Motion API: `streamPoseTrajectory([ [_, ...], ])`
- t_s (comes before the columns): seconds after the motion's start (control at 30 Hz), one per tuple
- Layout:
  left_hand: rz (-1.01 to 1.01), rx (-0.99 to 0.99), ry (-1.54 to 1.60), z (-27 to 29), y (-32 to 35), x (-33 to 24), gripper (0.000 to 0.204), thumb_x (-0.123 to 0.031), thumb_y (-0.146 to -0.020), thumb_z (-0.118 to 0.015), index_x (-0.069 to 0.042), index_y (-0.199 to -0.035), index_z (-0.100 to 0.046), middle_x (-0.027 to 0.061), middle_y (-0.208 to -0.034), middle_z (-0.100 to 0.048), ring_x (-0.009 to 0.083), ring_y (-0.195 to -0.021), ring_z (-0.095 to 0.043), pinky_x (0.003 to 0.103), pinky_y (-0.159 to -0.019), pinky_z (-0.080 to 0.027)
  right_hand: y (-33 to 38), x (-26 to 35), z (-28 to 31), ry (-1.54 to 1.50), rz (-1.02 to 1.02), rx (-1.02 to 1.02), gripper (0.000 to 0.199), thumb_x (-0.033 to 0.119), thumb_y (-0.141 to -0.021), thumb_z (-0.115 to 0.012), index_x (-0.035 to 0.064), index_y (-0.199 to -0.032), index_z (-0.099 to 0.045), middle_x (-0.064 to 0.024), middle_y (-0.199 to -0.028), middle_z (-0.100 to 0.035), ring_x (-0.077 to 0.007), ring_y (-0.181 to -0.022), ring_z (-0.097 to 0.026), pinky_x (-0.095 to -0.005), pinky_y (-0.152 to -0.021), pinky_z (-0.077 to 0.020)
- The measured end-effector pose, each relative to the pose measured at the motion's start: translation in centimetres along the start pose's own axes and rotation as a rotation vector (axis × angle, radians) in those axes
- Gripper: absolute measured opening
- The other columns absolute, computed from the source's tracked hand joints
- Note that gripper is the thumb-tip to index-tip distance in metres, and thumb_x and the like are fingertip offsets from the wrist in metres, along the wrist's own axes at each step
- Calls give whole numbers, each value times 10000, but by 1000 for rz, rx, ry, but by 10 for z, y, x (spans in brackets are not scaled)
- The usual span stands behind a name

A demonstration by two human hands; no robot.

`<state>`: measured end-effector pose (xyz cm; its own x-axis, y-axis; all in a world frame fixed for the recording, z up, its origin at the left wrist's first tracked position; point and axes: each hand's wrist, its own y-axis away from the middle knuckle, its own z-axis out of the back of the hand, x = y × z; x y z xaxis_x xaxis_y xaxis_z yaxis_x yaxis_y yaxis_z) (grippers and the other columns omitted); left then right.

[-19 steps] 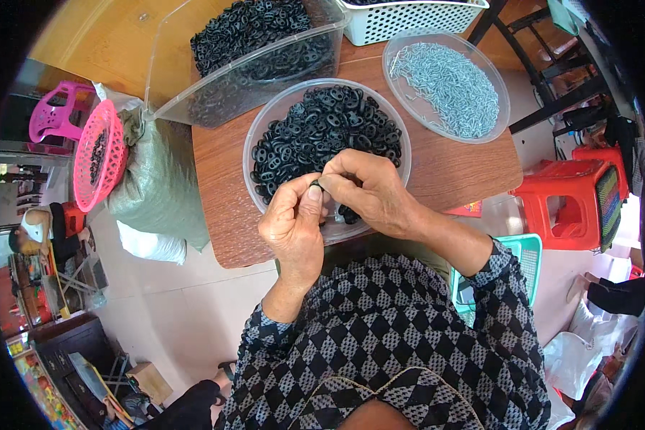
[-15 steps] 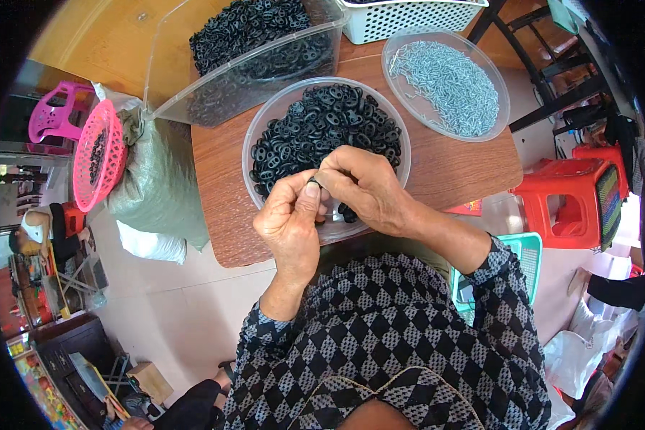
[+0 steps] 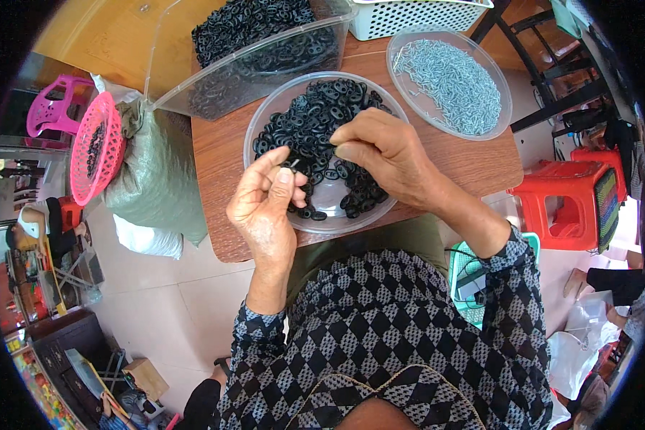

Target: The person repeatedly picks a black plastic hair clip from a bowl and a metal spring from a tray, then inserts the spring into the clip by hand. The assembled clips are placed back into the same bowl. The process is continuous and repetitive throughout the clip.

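Note:
My left hand [image 3: 264, 204] is over the near left rim of a round clear tub [image 3: 253, 118]. Between its thumb and fingers shows the end of a small silver pin [image 3: 294, 164]; a dark bit beside it is too small to name. My right hand [image 3: 390, 154] is above the middle of the tub, thumb and forefinger pinched together. Whatever lies between those fingertips blends with the black parts behind. Many small black oval parts with two holes [image 3: 315, 118] fill the tub, heaped toward its far side.
A clear bin [image 3: 247, 68] of black parts stands at the back left of the wooden table [image 3: 451, 168]. A shallow dish of silver pins [image 3: 455, 89] is at the right, near a white basket [image 3: 416, 20]. Red stools [image 3: 562, 204] and a green basket [image 3: 530, 247] flank me.
My hands, close together before, have drawn apart. The left moved slightly left and down; the right moved up over the black parts. More of the tub's near part now shows.

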<state>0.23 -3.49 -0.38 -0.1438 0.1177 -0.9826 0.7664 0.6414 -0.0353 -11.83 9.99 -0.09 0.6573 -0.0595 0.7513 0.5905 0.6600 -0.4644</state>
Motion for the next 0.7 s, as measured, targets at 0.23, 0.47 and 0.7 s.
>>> streamPoseTrajectory([
  [0.23,-1,-23,-14,11,1,1,181,-3,-855,-572,63,-1021,-602,103,-739,-628,103,-591,-572,202,-501,-468,12,-8,-22,324,251,190,170,-4,-634,-613,46,-796,-617,-76,-732,-526,-257,-700,-511,-342,-593,-439],
  [0.47,10,-11,15,10,3,2,172,2,-854,-572,62,-1011,-604,113,-747,-629,110,-594,-572,203,-508,-469,8,-9,-40,460,380,333,104,56,-604,-602,32,-703,-578,-75,-710,-482,-227,-731,-480,-319,-606,-419],
  [0.7,30,-3,19,11,3,4,167,7,-856,-565,66,-1007,-605,118,-755,-632,110,-597,-573,202,-518,-468,4,-13,-48,591,475,348,78,108,-622,-577,39,-630,-541,-67,-685,-492,-203,-711,-479,-300,-615,-408],
])
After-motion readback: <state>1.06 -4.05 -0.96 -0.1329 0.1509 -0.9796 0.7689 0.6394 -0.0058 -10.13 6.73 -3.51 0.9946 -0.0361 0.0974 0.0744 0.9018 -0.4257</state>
